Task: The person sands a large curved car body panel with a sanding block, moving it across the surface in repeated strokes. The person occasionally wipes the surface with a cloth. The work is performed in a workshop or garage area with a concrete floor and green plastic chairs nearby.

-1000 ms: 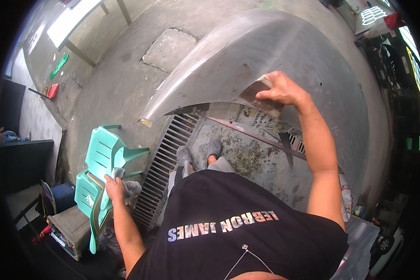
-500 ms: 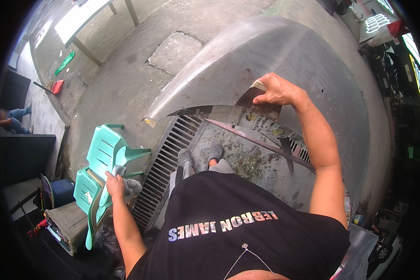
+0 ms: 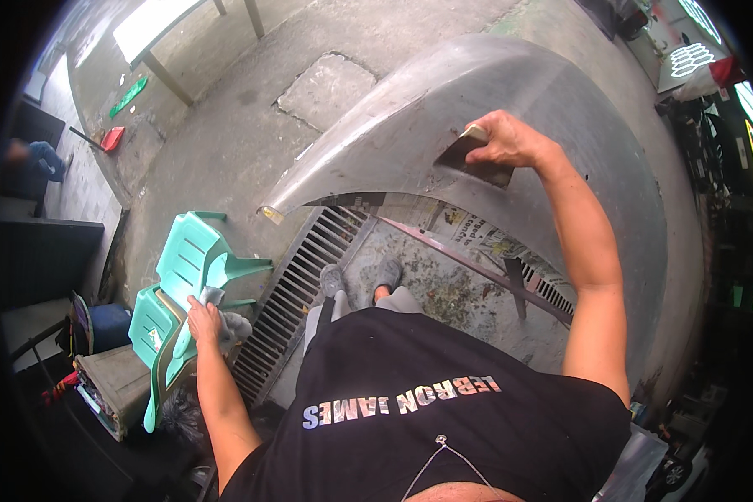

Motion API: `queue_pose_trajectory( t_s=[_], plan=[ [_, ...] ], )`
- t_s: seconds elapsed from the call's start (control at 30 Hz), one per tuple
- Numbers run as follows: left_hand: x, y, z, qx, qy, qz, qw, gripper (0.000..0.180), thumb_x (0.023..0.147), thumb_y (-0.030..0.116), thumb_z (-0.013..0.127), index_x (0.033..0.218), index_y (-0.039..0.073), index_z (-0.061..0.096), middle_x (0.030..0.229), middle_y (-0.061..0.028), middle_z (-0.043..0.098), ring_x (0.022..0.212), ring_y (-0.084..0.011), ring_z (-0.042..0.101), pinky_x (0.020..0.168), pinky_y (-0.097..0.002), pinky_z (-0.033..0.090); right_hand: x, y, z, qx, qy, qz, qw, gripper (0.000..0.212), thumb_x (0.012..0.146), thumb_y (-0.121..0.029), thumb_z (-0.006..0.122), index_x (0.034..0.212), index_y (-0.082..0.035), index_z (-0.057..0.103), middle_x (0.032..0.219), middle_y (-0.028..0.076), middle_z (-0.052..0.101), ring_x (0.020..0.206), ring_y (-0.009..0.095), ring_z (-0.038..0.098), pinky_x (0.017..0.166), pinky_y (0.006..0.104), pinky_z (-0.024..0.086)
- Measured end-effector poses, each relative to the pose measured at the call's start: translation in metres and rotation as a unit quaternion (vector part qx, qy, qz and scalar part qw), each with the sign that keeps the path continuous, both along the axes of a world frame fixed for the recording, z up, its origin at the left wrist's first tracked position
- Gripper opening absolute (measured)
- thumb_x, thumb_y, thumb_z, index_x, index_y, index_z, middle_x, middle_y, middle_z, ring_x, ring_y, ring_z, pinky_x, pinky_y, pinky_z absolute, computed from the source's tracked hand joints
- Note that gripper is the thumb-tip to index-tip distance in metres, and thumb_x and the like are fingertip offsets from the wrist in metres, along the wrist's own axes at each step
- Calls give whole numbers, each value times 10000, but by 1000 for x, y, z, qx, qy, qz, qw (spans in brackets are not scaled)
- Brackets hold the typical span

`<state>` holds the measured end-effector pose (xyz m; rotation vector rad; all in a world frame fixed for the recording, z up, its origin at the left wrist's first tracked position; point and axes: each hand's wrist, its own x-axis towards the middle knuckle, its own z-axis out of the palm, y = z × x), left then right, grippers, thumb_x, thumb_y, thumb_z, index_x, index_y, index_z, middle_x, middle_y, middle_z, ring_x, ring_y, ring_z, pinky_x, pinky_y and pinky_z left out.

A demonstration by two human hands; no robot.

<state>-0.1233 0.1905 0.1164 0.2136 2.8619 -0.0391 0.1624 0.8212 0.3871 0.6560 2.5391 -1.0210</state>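
Observation:
Over a large, curved grey panel like a car hood, my right hand grips a flat sanding block, dark on its face with a pale upper edge. The block's underside is hidden, so firm contact with the panel is hard to judge. My left hand is low at the left, closed around a crumpled grey cloth. Right beside it are green plastic chairs, tilted in this view. Printed newspaper shows under the panel's near edge.
A slotted drain grate runs past my feet. A white table stands at the far left, near a red dustpan. Another person sits at the left edge. A bin-like box stands below the chairs.
My right hand has moved the block slightly up and to the right, farther from the panel's near edge. My left hand keeps the cloth by the chairs.

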Motion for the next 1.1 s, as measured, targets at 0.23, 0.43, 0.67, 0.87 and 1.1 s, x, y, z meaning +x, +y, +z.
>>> queue_pose_trajectory(
  t_s=[0.23,0.43,0.67,0.87,1.1],
  plan=[
    [-1,0,-4,3,-13,22,1000,448,974,241,625,1282,-6,415,1051,-348,695,1015,-531,678,882,-590,528,6,2,-6,3,-41,10,999,273,819,-171,842,1014,-10,738,830,87,741,799,156,676,761,346,550],
    [-7,-17,-17,26,0,8,1000,454,953,266,589,1268,-9,413,1000,-390,682,980,-578,658,887,-632,509,47,11,4,65,-17,-93,993,315,802,-197,843,993,12,705,829,94,726,802,179,677,765,373,546],
    [-3,-3,2,37,-5,-10,999,430,931,245,610,1221,-30,453,986,-398,674,967,-591,646,869,-628,498,126,-20,-15,105,92,-331,933,309,819,-193,783,1001,28,670,841,98,699,804,188,656,770,375,535],
    [-6,-14,0,41,4,-55,998,458,935,259,644,1231,-38,460,923,-396,675,906,-590,651,824,-626,500,136,-91,-35,116,93,-394,907,301,838,-181,765,1011,48,675,855,164,732,800,252,703,768,406,546],
    [-13,-14,-1,32,3,-80,996,466,941,279,675,1223,-24,460,906,-382,680,900,-578,656,810,-624,495,57,-144,-28,39,18,-386,921,267,826,-146,761,974,46,648,796,162,703,747,260,686,725,406,533]
  ],
)
